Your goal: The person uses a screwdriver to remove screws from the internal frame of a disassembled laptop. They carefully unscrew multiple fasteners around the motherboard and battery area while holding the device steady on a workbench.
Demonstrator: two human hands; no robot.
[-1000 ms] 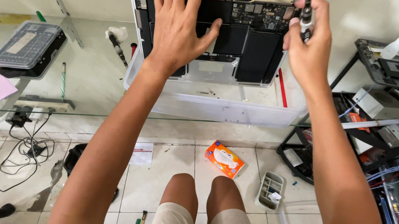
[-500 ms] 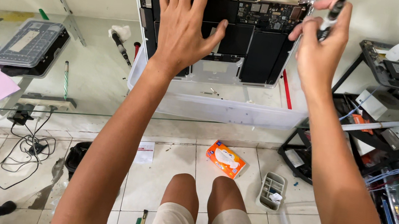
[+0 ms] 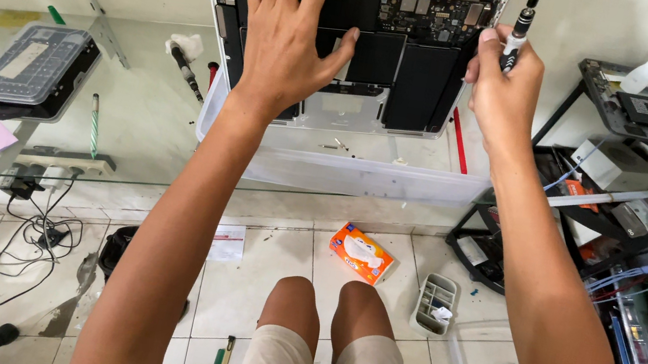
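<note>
The glass bench [image 3: 129, 130] carried a clear plastic tray [image 3: 361, 175]. The opened laptop [image 3: 417, 56] lay on it. The left hand [image 3: 288, 33] pressed flat on the laptop, fingers spread. The right hand [image 3: 504, 94] closed its grip on a screwdriver [image 3: 526, 18].

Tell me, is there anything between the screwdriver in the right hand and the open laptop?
Nothing visible stands between them. The right hand holds the screwdriver upright at the right edge of the opened laptop, whose inner parts lie bare. The left hand lies flat on the laptop's left half, away from the tool.
</note>
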